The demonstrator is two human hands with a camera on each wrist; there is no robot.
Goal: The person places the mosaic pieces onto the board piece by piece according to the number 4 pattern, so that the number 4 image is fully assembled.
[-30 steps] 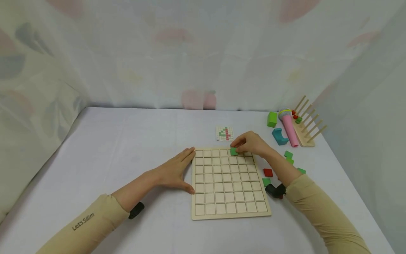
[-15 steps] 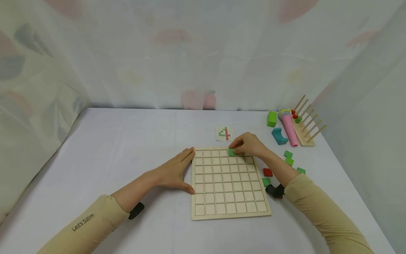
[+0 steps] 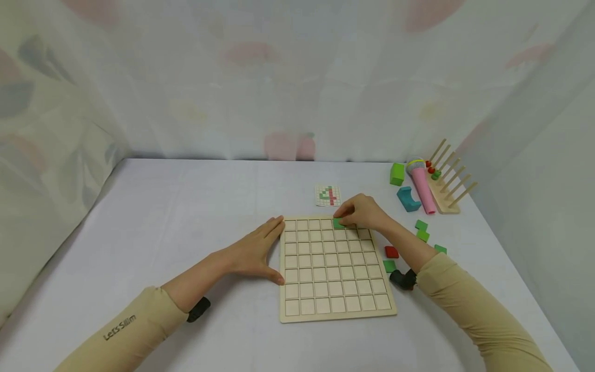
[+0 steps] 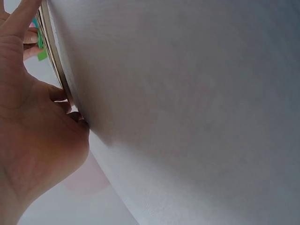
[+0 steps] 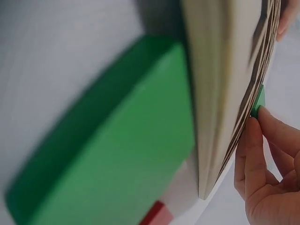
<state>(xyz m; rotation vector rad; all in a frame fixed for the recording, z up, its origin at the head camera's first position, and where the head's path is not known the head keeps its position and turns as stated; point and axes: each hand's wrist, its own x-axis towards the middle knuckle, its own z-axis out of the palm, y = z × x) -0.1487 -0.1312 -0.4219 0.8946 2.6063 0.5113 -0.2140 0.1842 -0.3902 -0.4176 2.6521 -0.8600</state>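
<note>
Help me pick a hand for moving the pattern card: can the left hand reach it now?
Probably yes: nothing stands between the left hand and the pattern card, and the right hand isn't covering it.

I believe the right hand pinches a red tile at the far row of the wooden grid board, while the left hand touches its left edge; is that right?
Not quite: the head view shows the right hand pinching a green tile, not red, at the far row of the wooden grid board, while the left hand touches its left edge.
</note>
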